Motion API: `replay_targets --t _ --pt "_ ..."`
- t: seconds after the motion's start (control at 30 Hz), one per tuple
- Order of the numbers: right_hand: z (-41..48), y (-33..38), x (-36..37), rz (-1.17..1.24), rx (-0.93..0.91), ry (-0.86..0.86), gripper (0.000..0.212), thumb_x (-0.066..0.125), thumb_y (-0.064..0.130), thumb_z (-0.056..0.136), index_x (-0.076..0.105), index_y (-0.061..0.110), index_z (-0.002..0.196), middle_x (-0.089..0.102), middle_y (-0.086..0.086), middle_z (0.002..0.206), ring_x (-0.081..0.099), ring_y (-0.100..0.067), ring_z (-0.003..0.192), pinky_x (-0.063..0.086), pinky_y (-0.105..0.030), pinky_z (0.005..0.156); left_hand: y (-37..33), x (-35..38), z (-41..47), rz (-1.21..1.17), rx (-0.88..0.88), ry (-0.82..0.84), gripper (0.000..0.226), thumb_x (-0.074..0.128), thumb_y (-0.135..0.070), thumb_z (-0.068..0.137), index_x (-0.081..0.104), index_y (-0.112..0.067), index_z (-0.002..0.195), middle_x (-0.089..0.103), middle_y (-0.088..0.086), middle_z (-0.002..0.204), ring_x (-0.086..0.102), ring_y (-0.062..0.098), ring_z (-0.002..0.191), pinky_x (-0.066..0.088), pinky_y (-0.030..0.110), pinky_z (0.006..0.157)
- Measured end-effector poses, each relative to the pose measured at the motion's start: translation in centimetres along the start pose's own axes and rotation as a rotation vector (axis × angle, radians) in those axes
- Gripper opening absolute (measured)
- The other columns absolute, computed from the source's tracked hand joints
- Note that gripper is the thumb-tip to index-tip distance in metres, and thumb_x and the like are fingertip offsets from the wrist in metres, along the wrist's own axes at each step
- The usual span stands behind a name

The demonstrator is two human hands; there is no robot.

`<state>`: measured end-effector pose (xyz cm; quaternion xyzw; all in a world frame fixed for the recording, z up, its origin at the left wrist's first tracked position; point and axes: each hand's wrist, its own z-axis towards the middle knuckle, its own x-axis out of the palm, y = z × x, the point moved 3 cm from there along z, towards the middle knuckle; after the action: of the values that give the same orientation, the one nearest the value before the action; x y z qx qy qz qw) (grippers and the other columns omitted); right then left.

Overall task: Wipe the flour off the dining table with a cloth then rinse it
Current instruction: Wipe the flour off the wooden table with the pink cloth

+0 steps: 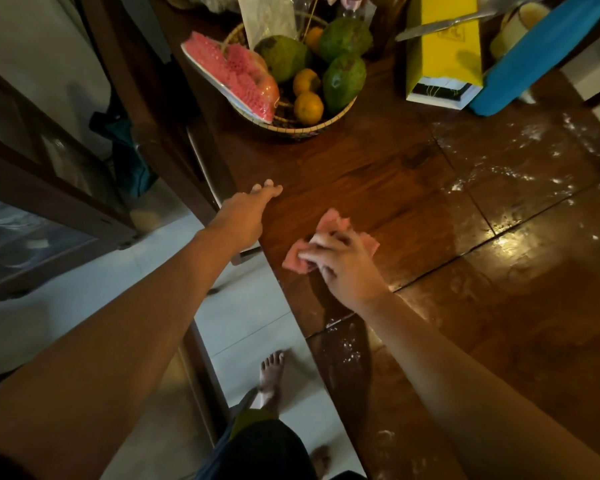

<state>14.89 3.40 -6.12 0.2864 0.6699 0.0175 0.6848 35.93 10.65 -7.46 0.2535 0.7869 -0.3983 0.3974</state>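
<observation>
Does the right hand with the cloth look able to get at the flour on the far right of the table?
Probably yes: bare table lies between the right hand, gripping the cloth, and that flour; the yellow box and blue object stand farther back.

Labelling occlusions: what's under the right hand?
A crumpled pink cloth, gripped by the right hand, lying on the dining table. The cloth's middle and the wood beneath it are covered, so unseen.

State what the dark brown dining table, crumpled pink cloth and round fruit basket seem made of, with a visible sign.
Dark brown dining table: probably varnished wood; grain and glossy reflections show.
Crumpled pink cloth: soft matte fabric; it bunches in the right hand.
Round fruit basket: apparently woven cane or straw; coiled weave on its rim.
</observation>
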Motion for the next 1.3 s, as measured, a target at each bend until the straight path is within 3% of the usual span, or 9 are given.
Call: replay_targets --t 0.13,0.23,0.33,0.47,0.53,0.73,0.93,1.13,1.3 --pt "-1.4 -1.9 -0.9 -0.014 -0.139 0.106 0.04 0.059 0.012 0.091 0.067 0.035 0.123 0.055 0.014 0.138 0.045 -0.02 0.129 0.043 -0.044 0.103 0.1 -0.1 -0.1 -0.02 0.047 -0.009 0.056 0.036 -0.008 0.105 0.025 -0.033 0.155 0.017 -0.002 0.165 0.024 0.028 0.149 0.025 0.043 0.121" --pt "-1.8 -3.5 -1.6 -0.009 0.128 -0.087 0.036 0.063 0.013 0.091 0.068 0.034 0.121 0.06 0.011 0.133 0.049 -0.024 0.127 0.047 -0.053 0.1 -0.4 -0.8 -0.4 0.032 0.038 0.011 0.054 0.042 -0.027 0.106 0.021 -0.032 0.156 0.015 -0.002 0.165 0.021 0.027 0.15 0.022 0.045 0.12" --pt "-2.7 -2.1 -1.0 -0.006 0.298 -0.133 0.036 0.059 0.021 0.094 0.065 0.033 0.126 0.06 0.01 0.132 0.046 -0.025 0.124 0.046 -0.045 0.097 -1.6 -0.7 -0.9 0.093 0.023 0.035 0.065 0.046 -0.043 0.102 0.014 -0.032 0.157 0.008 0.002 0.166 0.013 0.029 0.152 0.019 0.049 0.119" --pt "-4.5 -0.8 -0.7 0.004 0.051 0.041 0.038 0.061 0.02 0.093 0.062 0.036 0.127 0.056 0.015 0.131 0.044 -0.02 0.125 0.038 -0.04 0.098 -2.3 0.9 -0.8 0.22 0.041 0.043 0.067 0.038 -0.05 0.102 0.005 -0.033 0.158 -0.004 0.009 0.166 0.001 0.033 0.152 0.013 0.053 0.12" --pt "-5.3 -2.0 -1.0 -0.017 0.054 0.064 0.04 0.062 0.019 0.093 0.061 0.039 0.128 0.054 0.017 0.135 0.044 -0.02 0.128 0.039 -0.047 0.101 -2.4 1.6 -1.0 0.256 0.04 0.019 0.067 0.034 -0.052 0.102 0.002 -0.033 0.158 -0.007 0.012 0.166 -0.001 0.035 0.152 0.01 0.053 0.12" --pt "-7.7 -3.8 -0.8 -0.014 0.444 -0.162 0.039 0.056 0.019 0.094 0.063 0.036 0.129 0.056 0.011 0.136 0.046 -0.025 0.123 0.04 -0.049 0.102 -3.0 2.5 -1.7 0.291 0.043 0.062 0.066 0.03 -0.051 0.103 -0.003 -0.032 0.158 -0.013 0.017 0.164 -0.007 0.038 0.151 0.009 0.057 0.119" --pt "-8.6 -3.6 -1.2 -0.003 0.206 0.004 0.039 0.062 0.015 0.092 0.065 0.036 0.124 0.056 0.013 0.133 0.048 -0.026 0.123 0.036 -0.051 0.107 -3.9 2.9 -2.5 0.325 0.042 0.091 0.066 0.026 -0.05 0.104 -0.007 -0.029 0.157 -0.017 0.021 0.162 -0.009 0.041 0.15 0.006 0.057 0.119" --pt "-7.9 -3.4 -0.7 0.02 0.543 -0.161 0.034 0.054 0.034 0.093 0.061 0.037 0.126 0.054 0.01 0.134 0.045 -0.033 0.124 0.039 -0.055 0.105 -4.9 3.0 -2.9 0.317 0.015 0.123 0.063 0.025 -0.044 0.106 -0.007 -0.026 0.158 -0.018 0.024 0.161 -0.01 0.044 0.149 0.005 0.058 0.119" --pt "-9.0 -0.9 -0.5 -0.016 0.279 -0.009 0.027 0.059 0.042 0.093 0.061 0.038 0.119 0.055 0.008 0.132 0.044 -0.036 0.128 0.033 -0.07 0.107 -4.9 2.9 -2.9 0.31 0.013 0.132 0.062 0.024 -0.043 0.107 -0.008 -0.026 0.158 -0.019 0.023 0.161 -0.012 0.044 0.149 0.004 0.058 0.119"
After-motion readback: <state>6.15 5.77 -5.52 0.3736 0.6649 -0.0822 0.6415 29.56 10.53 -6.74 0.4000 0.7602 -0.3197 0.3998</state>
